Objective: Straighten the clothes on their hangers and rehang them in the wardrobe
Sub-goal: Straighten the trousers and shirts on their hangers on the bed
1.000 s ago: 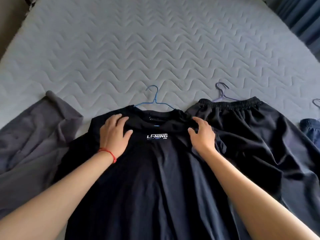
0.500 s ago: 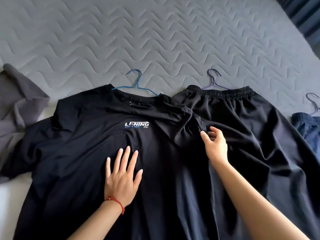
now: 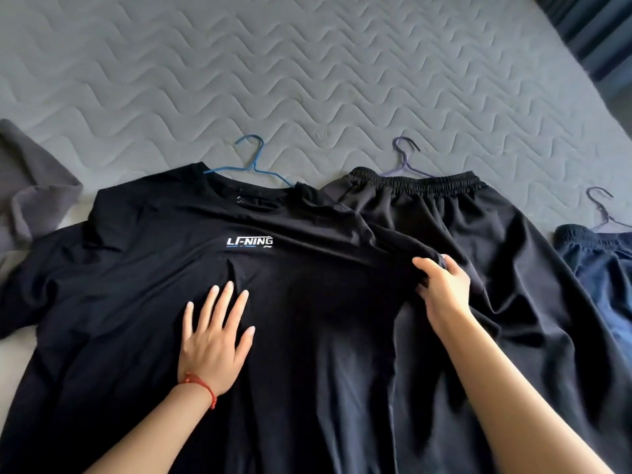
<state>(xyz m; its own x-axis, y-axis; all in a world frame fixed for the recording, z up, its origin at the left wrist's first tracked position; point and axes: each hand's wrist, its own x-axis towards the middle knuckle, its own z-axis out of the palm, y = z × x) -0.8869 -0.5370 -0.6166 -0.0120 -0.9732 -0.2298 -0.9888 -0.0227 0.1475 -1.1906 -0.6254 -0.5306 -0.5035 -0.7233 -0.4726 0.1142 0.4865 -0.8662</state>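
Two hands are on the black T-shirt point(image 3: 143, 275), and the one thing I watch is where its bunched sleeve sits against my right hand point(image 3: 444, 289). That hand pinches the sleeve edge, thumb and fingers curled round the fold, right at the fingertips. My left hand point(image 3: 212, 340) lies flat on the chest, fingers straight and spread, pressing the cloth to the grey mattress point(image 3: 307, 80).

The shirt's long axis runs from my wrists away toward the blue hanger point(image 3: 251, 165), whose hook lies well beyond my left fingertips, past the collar. The sleeve should lie across that axis, out past my right fingertips, but there it would overlap the black trousers point(image 3: 478, 254) on their purple hanger point(image 3: 405, 162).

I judge the right hand is the one to draw the sleeve outward while the left pins the body. Dark blue shorts point(image 3: 602, 265) lie further to the right.
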